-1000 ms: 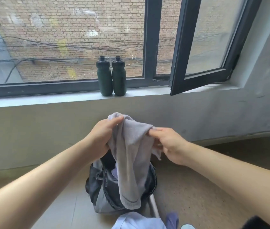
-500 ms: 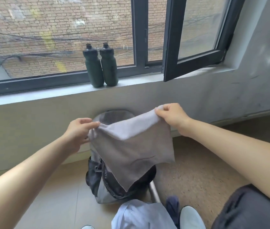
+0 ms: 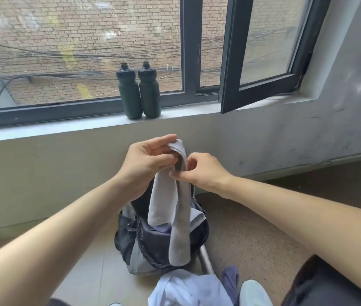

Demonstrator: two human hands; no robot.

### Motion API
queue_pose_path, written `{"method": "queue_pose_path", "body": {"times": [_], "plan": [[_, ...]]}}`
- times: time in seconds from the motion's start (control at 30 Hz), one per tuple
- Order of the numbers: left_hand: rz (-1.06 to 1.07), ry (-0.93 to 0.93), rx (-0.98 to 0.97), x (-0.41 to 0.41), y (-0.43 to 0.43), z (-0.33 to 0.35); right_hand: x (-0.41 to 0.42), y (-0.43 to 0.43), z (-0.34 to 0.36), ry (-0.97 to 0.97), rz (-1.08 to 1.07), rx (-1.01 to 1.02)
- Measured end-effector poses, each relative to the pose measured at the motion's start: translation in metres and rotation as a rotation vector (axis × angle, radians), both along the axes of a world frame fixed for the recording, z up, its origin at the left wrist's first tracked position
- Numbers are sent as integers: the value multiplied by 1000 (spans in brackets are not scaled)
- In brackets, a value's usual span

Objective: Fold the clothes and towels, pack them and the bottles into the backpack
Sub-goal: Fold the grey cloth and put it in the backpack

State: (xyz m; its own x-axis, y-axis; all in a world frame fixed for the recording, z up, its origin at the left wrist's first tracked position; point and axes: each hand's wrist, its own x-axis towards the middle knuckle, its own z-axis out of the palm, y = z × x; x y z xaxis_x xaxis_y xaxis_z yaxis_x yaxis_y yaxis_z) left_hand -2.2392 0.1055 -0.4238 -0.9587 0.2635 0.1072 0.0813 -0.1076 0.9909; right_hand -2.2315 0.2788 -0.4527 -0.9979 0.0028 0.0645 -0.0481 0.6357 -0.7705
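Grey towel (image 3: 170, 206), doubled over, hangs above the open backpack (image 3: 153, 246) on the floor (image 3: 86, 272). Left hand (image 3: 146, 160) pinches its top fold; right hand (image 3: 204, 171) pinches the cloth just below.

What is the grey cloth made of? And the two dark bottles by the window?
The towel looks like soft, matte fabric, maybe microfibre: it hangs limp with a stitched edge. The bottles look like dull-sheened dark green plastic with black caps.
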Motion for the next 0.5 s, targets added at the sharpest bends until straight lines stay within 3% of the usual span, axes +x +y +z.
{"method": "queue_pose_path", "body": {"times": [0.13,0.3,0.5], "plan": [[286,146,-107,-4,1,-3,-17,11,-15,10,-13,-51],[467,155,-104,-26,-17,-11,-27,36,-30,-64,63,-19],[698,229,-469,-48,-32,-26,-32,61,-41,-339,177,42]]}}
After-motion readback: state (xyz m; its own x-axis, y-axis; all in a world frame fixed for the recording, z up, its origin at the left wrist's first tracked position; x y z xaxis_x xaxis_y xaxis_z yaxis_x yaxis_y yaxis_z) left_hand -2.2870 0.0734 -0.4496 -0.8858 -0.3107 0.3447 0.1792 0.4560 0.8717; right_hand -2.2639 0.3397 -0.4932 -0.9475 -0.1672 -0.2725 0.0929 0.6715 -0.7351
